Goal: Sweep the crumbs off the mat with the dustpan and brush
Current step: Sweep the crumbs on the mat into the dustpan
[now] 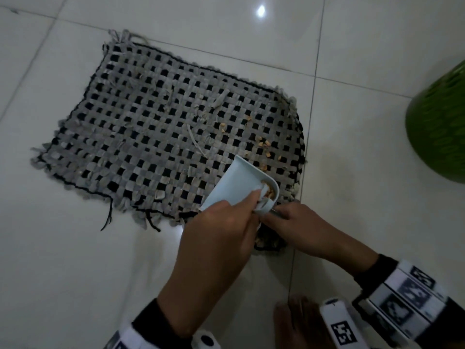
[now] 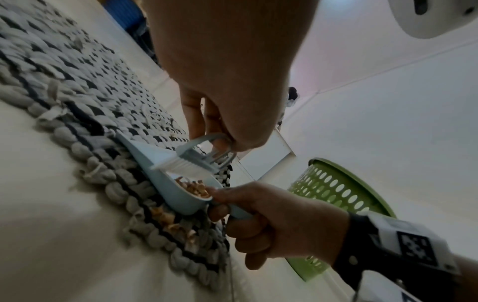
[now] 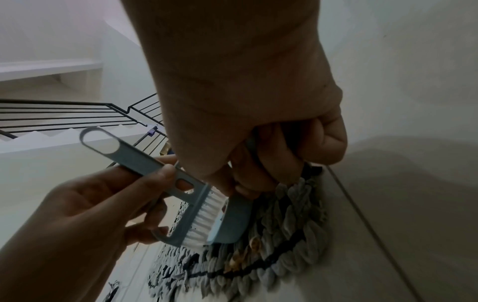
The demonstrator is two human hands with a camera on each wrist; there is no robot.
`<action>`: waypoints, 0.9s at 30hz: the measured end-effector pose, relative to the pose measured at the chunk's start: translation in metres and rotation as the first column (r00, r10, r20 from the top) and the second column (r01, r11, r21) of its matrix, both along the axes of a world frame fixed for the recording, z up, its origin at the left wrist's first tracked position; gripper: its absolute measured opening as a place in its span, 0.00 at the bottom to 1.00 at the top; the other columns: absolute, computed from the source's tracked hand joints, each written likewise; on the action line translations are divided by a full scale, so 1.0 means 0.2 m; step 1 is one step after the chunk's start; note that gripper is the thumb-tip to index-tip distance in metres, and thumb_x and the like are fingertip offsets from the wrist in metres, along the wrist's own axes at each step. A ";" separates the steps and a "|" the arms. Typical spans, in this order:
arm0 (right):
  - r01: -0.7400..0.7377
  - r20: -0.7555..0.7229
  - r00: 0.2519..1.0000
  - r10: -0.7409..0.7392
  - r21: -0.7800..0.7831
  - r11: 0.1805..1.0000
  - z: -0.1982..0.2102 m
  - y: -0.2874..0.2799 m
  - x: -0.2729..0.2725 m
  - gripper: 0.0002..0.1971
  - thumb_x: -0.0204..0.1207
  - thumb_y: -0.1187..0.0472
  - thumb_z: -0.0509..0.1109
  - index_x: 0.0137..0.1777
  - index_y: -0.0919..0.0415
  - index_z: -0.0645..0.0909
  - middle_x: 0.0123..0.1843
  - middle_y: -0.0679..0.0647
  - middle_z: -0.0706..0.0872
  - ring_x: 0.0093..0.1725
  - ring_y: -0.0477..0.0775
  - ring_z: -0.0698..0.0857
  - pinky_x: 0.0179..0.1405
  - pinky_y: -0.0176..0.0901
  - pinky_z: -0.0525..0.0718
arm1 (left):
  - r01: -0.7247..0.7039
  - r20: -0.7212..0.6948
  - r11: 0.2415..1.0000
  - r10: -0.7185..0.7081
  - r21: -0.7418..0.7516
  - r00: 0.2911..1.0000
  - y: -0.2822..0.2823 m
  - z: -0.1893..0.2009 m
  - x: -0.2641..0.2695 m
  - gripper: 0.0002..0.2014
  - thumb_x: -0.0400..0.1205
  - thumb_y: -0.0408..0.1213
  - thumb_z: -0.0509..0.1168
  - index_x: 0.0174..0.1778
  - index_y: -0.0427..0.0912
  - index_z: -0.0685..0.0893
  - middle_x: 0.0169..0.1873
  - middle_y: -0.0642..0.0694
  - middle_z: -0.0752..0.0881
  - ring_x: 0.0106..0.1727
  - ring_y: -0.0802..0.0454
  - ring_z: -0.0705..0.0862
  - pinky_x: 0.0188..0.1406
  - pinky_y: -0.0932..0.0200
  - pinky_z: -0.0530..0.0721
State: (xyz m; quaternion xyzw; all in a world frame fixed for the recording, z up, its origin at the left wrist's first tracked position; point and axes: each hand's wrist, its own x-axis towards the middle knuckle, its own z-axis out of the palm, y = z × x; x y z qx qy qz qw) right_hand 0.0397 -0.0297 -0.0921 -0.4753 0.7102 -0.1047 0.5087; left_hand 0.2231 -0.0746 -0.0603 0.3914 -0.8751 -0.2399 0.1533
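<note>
left wrist view: left fingers (image 2: 195,114) grip one brush (image 2: 190,161), right fingers (image 2: 248,230) one dustpan (image 2: 165,183), on one mat (image 2: 77,81).

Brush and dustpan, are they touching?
Touching. The left wrist view shows the bristles of the brush pressed against the inside of the dustpan, just above the collected crumbs.

— Where did the head camera look from?
— From above, down at the floor (image 1: 75,248), taking in the whole mat (image 1: 151,127) and both hands.
— And the left wrist one?
— Low and close, along the left hand (image 2: 227,67) toward the dustpan (image 2: 165,194), with a green basket (image 2: 336,190) behind.
— The right wrist?
— Just as close, along the right hand (image 3: 245,92) at the brush (image 3: 186,204), a stair rail behind.
— What did they share?
— All three caught the dustpan, the brush and the mat's near edge.
</note>
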 end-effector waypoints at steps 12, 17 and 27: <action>0.046 0.010 0.999 -0.045 -0.023 0.999 -0.02 0.03 0.01 0.24 0.84 0.41 0.61 0.28 0.53 0.74 0.25 0.49 0.74 0.24 0.47 0.72 0.29 0.42 0.69 | -0.041 0.066 0.999 0.039 0.023 0.997 -0.07 0.00 0.00 0.21 0.84 0.47 0.58 0.70 0.46 0.86 0.30 0.47 0.86 0.25 0.51 0.80 0.22 0.62 0.74; 0.263 0.059 0.964 -0.258 -0.095 0.960 -0.04 0.05 0.07 0.26 0.81 0.39 0.62 0.31 0.60 0.75 0.22 0.47 0.73 0.22 0.44 0.72 0.27 0.41 0.66 | -0.231 -0.065 0.973 0.230 -0.010 0.971 -0.27 0.05 0.00 0.15 0.90 0.45 0.60 0.67 0.46 0.87 0.26 0.53 0.77 0.23 0.56 0.72 0.19 0.64 0.67; 0.313 0.051 0.950 -0.309 -0.164 0.936 -0.06 -0.04 0.32 0.26 0.83 0.39 0.58 0.26 0.54 0.68 0.22 0.49 0.72 0.23 0.46 0.72 0.28 0.46 0.66 | -0.134 0.010 0.988 0.135 -0.081 0.991 -0.75 -0.02 -0.15 0.11 0.87 0.36 0.65 0.64 0.44 0.88 0.45 0.43 0.90 0.46 0.43 0.84 0.42 0.51 0.81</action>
